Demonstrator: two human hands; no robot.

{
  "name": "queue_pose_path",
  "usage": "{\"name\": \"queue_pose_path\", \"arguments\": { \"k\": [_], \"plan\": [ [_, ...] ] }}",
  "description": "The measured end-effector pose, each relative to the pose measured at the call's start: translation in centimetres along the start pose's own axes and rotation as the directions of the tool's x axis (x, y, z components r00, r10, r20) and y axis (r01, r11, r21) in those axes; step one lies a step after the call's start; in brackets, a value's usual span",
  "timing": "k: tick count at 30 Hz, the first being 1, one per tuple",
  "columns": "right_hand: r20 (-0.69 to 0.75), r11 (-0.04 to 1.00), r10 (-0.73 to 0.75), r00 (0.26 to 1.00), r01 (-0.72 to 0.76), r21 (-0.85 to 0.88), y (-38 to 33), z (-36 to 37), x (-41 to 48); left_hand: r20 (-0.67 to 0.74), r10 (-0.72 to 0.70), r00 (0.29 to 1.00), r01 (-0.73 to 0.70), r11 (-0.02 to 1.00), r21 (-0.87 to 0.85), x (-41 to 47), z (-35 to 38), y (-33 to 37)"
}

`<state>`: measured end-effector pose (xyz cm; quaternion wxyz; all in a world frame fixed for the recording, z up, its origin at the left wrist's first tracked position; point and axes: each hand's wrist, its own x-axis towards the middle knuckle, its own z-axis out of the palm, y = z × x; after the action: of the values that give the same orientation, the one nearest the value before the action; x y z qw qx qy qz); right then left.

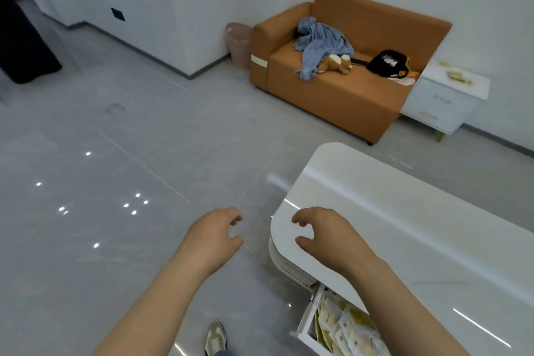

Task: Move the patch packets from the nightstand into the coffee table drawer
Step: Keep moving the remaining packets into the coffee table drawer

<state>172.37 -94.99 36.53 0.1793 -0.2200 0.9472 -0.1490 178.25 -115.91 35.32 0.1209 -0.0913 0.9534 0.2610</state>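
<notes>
The white nightstand [439,101] stands far off at the right, beside the sofa, with a few yellowish patch packets [458,76] lying on its top. Close below me the glossy white coffee table [404,225] has its drawer [307,318] pulled open, and several pale yellow-and-white packets [346,329] lie inside it. My left hand [215,233] hovers over the floor, fingers loosely curled and empty. Over the table's rounded corner, my right hand [323,234] is also empty with fingers apart.
An orange sofa [341,95] holds a blue cloth [320,43], a plush toy [335,63] and a black bag [387,62]. A pink bin [238,43] stands at its left. Grey tiled floor [115,182] spreads between here and the nightstand. My shoe [215,337] shows below.
</notes>
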Motion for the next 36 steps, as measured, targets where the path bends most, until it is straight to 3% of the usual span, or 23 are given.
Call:
{"name": "queue_pose_path", "arguments": {
  "k": [7,14,36],
  "plan": [
    [-0.033,1.0,-0.001,0.999,0.002,0.016,-7.2,-0.2,7.9,-0.035,-0.029,0.999,0.029,1.0,-0.004,4.3,-7.4,-8.0],
    [-0.051,0.999,0.036,0.998,-0.035,0.039,-9.5,-1.9,14.5,-0.061,-0.007,0.998,0.003,0.998,-0.063,10.0,-10.6,-10.6],
    [-0.127,0.98,0.188,0.974,-0.177,0.096,-2.2,-13.4,42.3,-0.003,0.101,0.995,-0.101,0.995,0.014,42.4,-19.2,-7.0]
  ]
}}
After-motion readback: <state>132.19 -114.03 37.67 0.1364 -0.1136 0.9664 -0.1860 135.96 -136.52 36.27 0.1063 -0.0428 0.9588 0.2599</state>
